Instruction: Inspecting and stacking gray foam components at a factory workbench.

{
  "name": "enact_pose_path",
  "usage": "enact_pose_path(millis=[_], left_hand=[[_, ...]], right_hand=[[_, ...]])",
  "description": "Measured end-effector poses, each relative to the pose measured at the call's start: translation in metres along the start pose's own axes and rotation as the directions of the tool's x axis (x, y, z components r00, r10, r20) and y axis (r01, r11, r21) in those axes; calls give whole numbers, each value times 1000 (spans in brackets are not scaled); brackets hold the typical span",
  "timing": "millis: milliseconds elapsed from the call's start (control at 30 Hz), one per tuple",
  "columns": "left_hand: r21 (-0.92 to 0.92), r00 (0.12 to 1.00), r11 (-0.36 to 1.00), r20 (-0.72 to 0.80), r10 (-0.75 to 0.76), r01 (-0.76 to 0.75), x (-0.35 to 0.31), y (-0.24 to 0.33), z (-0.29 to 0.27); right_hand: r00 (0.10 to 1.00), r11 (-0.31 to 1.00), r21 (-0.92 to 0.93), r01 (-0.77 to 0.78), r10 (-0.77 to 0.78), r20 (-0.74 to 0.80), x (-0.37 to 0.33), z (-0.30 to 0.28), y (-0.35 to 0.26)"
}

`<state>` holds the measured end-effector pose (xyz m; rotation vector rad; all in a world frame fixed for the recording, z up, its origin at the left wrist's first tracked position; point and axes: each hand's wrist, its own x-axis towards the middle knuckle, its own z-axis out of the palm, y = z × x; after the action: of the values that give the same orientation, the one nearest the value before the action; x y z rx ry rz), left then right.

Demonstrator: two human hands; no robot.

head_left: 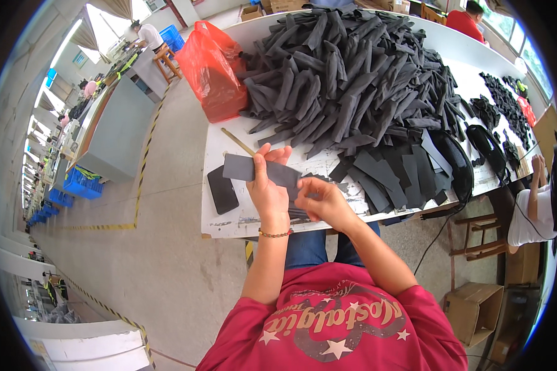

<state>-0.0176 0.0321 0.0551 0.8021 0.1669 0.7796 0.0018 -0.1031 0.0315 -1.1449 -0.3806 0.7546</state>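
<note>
My left hand [270, 185], palm up with a braided bracelet at the wrist, holds a flat dark grey strip [238, 167] between thumb and fingers. The strip lies across the hand, and one end sticks out to the left. At its right end, my right hand [323, 198] has its thumb and forefinger closed on the edge. Left of the hands, a black phone-like slab [223, 190] lies on the white table [215, 151]. A thin tan stick [237, 141] rests just beyond the strip. More dark pieces lie partly hidden behind my right hand.
A large heap of dark grey fabric pieces [346, 80] covers the table's far side. Flat dark strips [384, 179] lie fanned out at right, beside a shiny black curved object [455, 164]. A red plastic bag [211, 74] stands at far left. Another person's arm [534, 185] shows at right.
</note>
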Motion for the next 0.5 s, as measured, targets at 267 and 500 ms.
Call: enact_pose_path(millis=[267,500], left_hand=[[-288,996,956,58,65,-46,44,33,-12],[-322,985,941,162,-52,103,16,2,-13]], right_hand=[[1000,829,-559,4,13,26,-43,-4,-17],[962,969,-121,213,-230,-149,10,18,-36]])
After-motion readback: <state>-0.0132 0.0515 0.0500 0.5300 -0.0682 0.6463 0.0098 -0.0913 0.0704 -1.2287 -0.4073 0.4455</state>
